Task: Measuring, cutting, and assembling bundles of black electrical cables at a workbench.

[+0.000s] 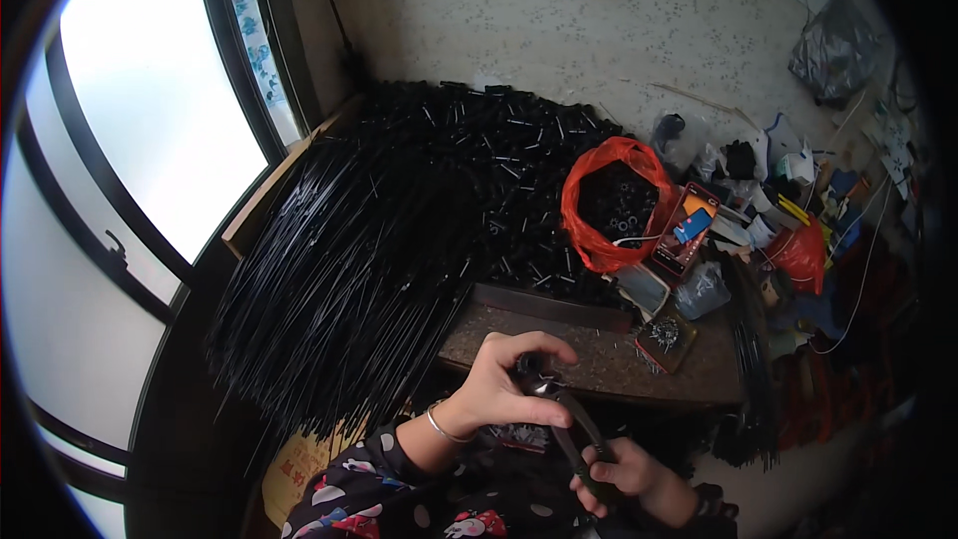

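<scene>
My right hand (635,477) is closed around the dark handles of a pair of pliers (582,426). The metal jaws point up and left, toward my left hand (504,379). Between the curved fingers and thumb of that hand is a small black cylindrical part (529,361), right at the jaws. Whether the jaws touch or grip this part is too small to tell. Both hands are in front of the table's near edge, above my lap. A bracelet circles my left wrist.
Long thin black rods (329,279) overhang the table's left front. Behind them is a heap of black parts (509,140). An orange-red bag (571,208) of small rings, a phone (676,258) and a shallow tray of small metal pieces (683,347) stand right. A brown table (529,336) lies ahead.
</scene>
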